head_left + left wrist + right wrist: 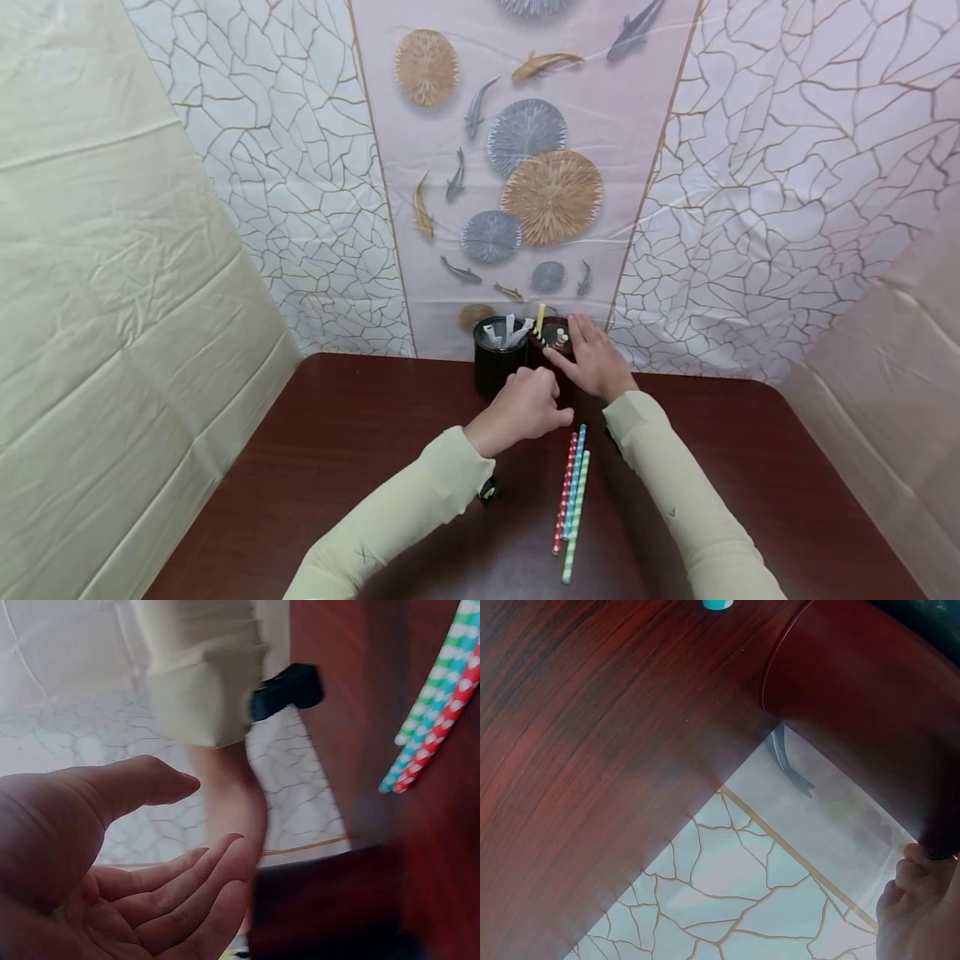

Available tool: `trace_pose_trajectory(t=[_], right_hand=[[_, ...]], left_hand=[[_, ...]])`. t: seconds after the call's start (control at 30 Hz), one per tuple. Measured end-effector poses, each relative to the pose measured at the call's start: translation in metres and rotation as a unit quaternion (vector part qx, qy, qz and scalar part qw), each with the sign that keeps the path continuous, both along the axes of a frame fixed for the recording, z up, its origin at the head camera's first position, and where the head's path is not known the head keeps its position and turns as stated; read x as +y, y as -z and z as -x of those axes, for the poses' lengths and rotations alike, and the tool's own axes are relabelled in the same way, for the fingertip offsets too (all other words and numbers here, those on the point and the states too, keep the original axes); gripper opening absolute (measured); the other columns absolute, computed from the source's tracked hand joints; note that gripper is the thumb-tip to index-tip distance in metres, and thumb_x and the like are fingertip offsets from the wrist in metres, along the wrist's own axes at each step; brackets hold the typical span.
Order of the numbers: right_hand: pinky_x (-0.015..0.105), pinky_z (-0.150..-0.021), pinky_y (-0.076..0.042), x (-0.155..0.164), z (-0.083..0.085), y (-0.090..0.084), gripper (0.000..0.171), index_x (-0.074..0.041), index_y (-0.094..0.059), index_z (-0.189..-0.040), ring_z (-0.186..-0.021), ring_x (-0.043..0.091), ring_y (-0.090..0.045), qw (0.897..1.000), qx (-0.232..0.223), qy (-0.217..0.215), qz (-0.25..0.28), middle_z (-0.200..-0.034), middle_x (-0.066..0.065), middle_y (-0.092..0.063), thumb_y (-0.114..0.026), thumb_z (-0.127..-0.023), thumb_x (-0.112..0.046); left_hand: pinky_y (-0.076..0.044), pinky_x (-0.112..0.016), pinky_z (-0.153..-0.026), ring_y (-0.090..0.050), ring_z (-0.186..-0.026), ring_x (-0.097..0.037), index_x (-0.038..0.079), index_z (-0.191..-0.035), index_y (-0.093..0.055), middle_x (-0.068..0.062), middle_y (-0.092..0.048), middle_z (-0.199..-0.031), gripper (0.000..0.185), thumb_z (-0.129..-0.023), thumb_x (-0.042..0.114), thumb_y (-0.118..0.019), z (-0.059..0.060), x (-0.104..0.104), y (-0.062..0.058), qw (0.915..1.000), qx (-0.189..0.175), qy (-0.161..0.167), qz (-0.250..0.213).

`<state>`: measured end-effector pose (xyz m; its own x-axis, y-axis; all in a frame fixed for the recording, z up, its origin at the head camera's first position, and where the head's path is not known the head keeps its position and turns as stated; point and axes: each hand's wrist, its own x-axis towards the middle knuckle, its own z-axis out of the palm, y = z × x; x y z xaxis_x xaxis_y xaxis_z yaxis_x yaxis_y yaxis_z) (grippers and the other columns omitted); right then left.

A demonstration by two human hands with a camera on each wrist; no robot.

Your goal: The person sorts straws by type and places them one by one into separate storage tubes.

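Note:
My right hand grips the rim of a dark red cup from its right side, fingers along the far side and thumb across the front. A yellow straw and several striped ones stand in that cup. My left hand hovers in front of the cups, empty; in the left wrist view its fingers are relaxed, with a gap between them and the thumb. Three straws lie side by side on the table: a red dotted straw, a blue dotted straw and a green striped straw.
Left of the red cup stands a black cup holding white paper-wrapped sticks. The dark wooden table ends at a patterned cloth backdrop. Pale cloth walls rise on both sides.

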<state>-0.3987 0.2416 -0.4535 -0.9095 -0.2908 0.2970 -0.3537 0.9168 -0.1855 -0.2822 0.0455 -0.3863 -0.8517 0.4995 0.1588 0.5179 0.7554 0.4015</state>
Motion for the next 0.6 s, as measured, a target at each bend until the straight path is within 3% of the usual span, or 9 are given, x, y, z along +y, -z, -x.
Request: trace_pose_trajectory(t=[0.17, 0.27, 0.4, 0.6], right_hand=[[0.057, -0.132, -0.023, -0.001, 0.0, 0.0, 0.096, 0.008, -0.022, -0.165, -0.162, 0.043, -0.021, 1.0, -0.006, 0.005, 0.002, -0.172, 0.029, -0.023, -0.046, -0.106, -0.064], [0.056, -0.132, -0.022, -0.001, 0.0, 0.0, 0.097, 0.006, -0.02, -0.166, -0.163, 0.042, -0.02, 1.0, -0.012, 0.008, 0.001, -0.173, 0.028, -0.022, -0.045, -0.106, -0.066], [0.056, -0.132, -0.022, -0.002, -0.001, 0.0, 0.097, 0.006, -0.02, -0.166, -0.163, 0.042, -0.021, 1.0, -0.012, 0.007, 0.003, -0.173, 0.028, -0.022, -0.045, -0.106, -0.066], [0.056, -0.132, -0.022, -0.001, 0.0, -0.001, 0.097, 0.006, -0.02, -0.166, -0.163, 0.042, -0.021, 1.0, -0.014, 0.006, 0.003, -0.173, 0.028, -0.023, -0.045, -0.106, -0.066]], left_hand=[[-0.049, -0.023, -0.06, -0.058, -0.054, -0.006, 0.008, -0.078, -0.075, 0.004, -0.064, -0.057, 0.025, -0.092, 0.028, -0.083, 0.0, -0.001, 0.029, 0.998, -0.051, -0.003, -0.036], [-0.04, -0.022, -0.051, -0.052, -0.048, -0.007, 0.011, -0.065, -0.068, 0.005, -0.057, -0.049, 0.035, -0.091, 0.028, -0.084, -0.002, 0.0, 0.045, 0.9966, -0.064, -0.005, -0.05], [-0.034, -0.024, -0.049, -0.045, -0.048, -0.01, 0.014, -0.054, -0.059, 0.006, -0.049, -0.045, 0.046, -0.089, 0.028, -0.085, -0.002, 0.001, 0.066, 0.9953, -0.075, -0.016, -0.059], [-0.031, -0.025, -0.051, -0.044, -0.047, -0.013, 0.011, -0.048, -0.059, 0.002, -0.05, -0.042, 0.051, -0.088, 0.026, -0.086, -0.002, 0.003, 0.093, 0.9908, -0.112, -0.023, -0.073]])
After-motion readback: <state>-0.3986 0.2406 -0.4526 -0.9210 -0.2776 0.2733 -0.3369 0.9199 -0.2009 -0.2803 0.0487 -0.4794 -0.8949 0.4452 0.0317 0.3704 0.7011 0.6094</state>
